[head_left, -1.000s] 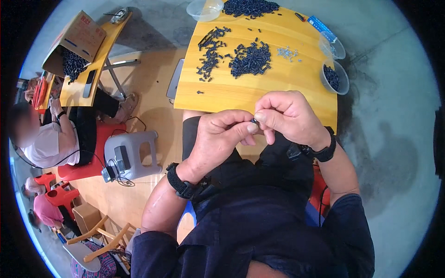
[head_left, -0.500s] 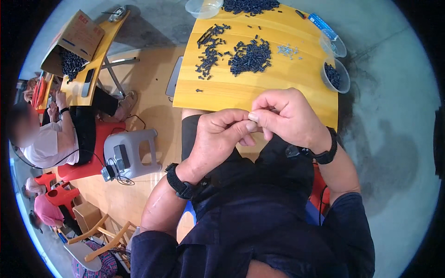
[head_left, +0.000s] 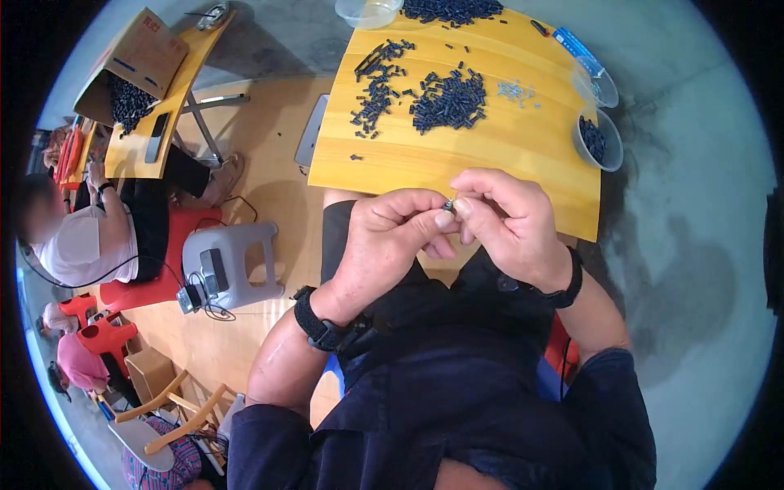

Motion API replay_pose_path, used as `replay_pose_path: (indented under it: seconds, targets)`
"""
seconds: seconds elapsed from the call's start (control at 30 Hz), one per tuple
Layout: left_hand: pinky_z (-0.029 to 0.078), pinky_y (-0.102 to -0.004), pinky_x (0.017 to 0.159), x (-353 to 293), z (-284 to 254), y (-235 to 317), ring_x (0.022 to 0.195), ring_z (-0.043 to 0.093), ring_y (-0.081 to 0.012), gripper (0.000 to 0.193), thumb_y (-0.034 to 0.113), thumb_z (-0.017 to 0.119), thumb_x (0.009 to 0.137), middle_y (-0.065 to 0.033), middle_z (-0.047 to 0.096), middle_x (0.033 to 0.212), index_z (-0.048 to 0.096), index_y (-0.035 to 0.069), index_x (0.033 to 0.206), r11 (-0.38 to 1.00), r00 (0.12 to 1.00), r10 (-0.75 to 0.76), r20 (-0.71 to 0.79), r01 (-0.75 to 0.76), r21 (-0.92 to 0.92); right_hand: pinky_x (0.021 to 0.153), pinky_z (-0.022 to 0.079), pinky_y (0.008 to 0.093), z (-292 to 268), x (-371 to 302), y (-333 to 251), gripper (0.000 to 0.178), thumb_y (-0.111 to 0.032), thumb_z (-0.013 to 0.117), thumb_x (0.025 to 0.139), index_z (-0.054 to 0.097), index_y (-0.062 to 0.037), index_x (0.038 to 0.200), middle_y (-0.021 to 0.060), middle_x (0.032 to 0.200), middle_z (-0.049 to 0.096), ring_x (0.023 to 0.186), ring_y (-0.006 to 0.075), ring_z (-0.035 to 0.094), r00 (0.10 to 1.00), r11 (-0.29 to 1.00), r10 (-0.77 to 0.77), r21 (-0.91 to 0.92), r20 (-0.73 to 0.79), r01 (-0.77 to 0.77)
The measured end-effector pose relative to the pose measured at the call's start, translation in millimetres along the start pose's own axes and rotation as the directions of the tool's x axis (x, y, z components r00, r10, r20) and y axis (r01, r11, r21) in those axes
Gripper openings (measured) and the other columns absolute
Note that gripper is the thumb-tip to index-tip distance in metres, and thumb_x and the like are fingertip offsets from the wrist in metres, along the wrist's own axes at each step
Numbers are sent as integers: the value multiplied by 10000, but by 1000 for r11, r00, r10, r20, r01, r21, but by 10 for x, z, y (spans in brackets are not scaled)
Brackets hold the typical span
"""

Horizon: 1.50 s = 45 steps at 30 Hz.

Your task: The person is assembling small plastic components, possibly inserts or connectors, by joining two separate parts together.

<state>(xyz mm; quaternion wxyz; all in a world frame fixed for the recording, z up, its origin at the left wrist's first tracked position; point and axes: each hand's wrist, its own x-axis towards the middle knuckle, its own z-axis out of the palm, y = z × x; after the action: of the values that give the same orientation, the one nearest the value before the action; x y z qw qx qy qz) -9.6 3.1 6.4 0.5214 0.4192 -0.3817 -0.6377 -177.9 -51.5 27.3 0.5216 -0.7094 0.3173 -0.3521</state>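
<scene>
Above my lap, at the near edge of the yellow table (head_left: 523,159), both hands meet at the fingertips. My left hand (head_left: 392,229) pinches a small dark piece (head_left: 449,205) between thumb and forefinger; a shiny spot shows on its upper end. My right hand (head_left: 518,233) has its thumb and forefinger pressed together right beside that piece; whether they grip anything is hidden. On the tabletop beyond lie a pile of short black tube-like pieces (head_left: 449,102), a looser group of black pieces (head_left: 376,98) to its left, and a scatter of small silvery parts (head_left: 518,92).
Clear plastic bowls stand at the table's right edge, one with black pieces (head_left: 592,139); another bowl (head_left: 367,11) is at the far left. A blue box (head_left: 578,51) lies at the far right. Left are a grey stool (head_left: 233,261), a carton (head_left: 147,53) and a seated person (head_left: 90,237).
My right fingers have shifted slightly right and down, so the small dark piece in my left fingertips now shows. The view has shifted a little.
</scene>
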Motion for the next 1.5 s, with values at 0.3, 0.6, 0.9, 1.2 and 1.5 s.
replay_pose_path:
  seconds: [0.3,0.6,0.9,1.2,1.5]
  targets:
    - [564,-254,568,21,-27,-18,651,676,-179,124,11,566,911,-111,672,843,641,-56,982,997,998,55,18,-56,44,534,453,291,-26,40,69,83,27,599,843,613,2,921,103,716,575,599,195,573,973,957,-225,-175,52,231]
    - [521,-211,594,3,-33,-18,666,651,-106,134,39,561,920,-73,676,817,648,-40,985,999,999,-34,11,34,-2,524,461,308,24,5,113,127,54,608,817,620,3,933,109,719,585,592,224,583,933,905,-356,-230,50,357]
    - [558,-250,625,-27,54,-95,692,661,-153,147,37,553,928,-105,663,843,624,-59,1013,992,991,-121,50,122,-11,548,475,305,21,-191,208,142,52,617,795,622,3,928,111,769,623,630,210,593,926,901,-378,-228,2,369]
    - [556,-244,647,6,2,-98,730,659,-144,148,27,553,927,-88,668,864,634,-42,1029,998,997,-49,55,47,43,543,464,269,31,-132,206,129,28,641,814,627,-17,934,99,783,621,640,181,596,928,911,-373,-197,-16,363]
    - [532,-215,633,1,22,-12,715,659,-110,132,77,580,923,-59,663,815,639,-35,959,988,994,-104,11,105,-112,518,470,263,-127,346,1111,144,-121,568,890,596,20,899,44,699,602,565,110,569,938,945,327,31,-116,-326]
